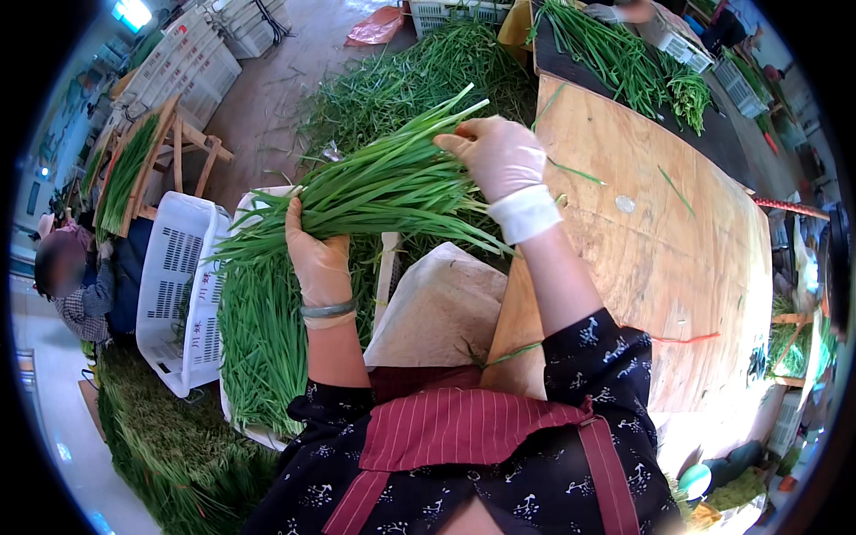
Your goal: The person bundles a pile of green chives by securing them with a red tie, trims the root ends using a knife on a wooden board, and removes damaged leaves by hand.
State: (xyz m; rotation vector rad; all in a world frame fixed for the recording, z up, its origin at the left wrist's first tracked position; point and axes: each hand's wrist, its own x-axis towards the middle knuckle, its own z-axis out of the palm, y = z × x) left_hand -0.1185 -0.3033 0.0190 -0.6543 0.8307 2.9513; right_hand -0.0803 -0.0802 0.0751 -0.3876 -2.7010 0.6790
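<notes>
Left hand (319, 267) is curling around the bunch of greens (383, 183) from below, thumb showing on the left, other fingers hidden; probably it is bearing the weight, leaving the other side loose. Right hand (504, 165) is bending its fingers nearly together at the bunch's right end; whether it is pinching any blades, I cannot tell. The bunch is spanning from above the stacked greens (263, 348) toward the wooden table (660, 267), presumably lifted so its ends are hanging free.
</notes>
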